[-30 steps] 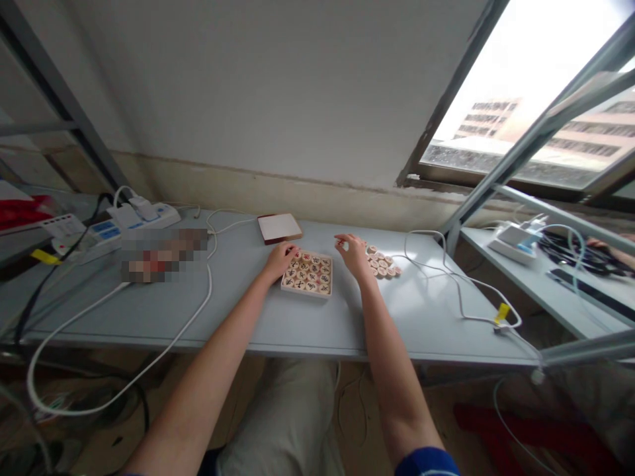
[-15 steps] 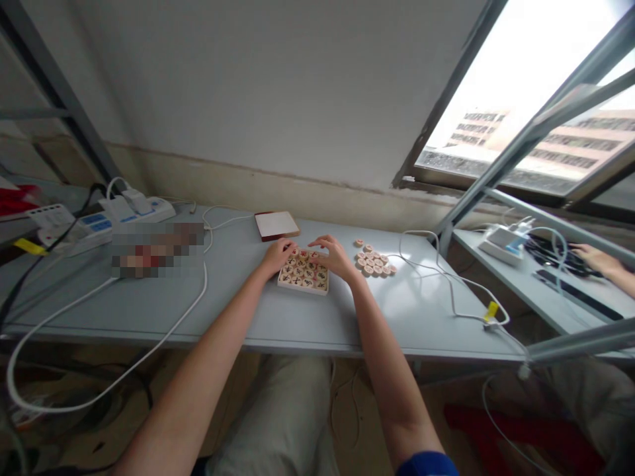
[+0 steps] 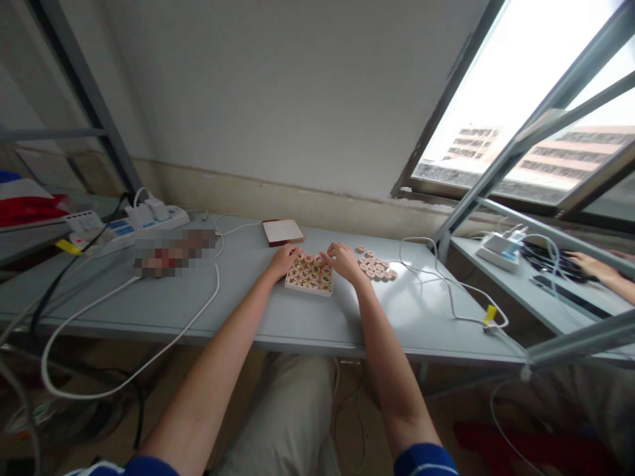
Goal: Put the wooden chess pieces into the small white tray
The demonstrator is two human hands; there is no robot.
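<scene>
A shallow white box lies on the desk in front of me, filled with rows of round wooden Chinese chess pieces marked in black and red. My left hand is closed around the box's back left corner. Over the back right corner, my right hand has its fingers bent together; whatever they pinch is hidden. Right of that hand lies a group of loose pieces, face up on the desk. Behind the box rests its open lid, pale inside with a dark red edge.
Power strips with chargers stand at the back left, beside a blurred-out object. A white cable loops over the desk's front edge. Another cable runs along the right. Another person's hand is at the neighbouring desk.
My right hand's fingers, more spread before, are now bent closer together at the box's back right corner. My left hand stays at the box. The view has shifted slightly.
</scene>
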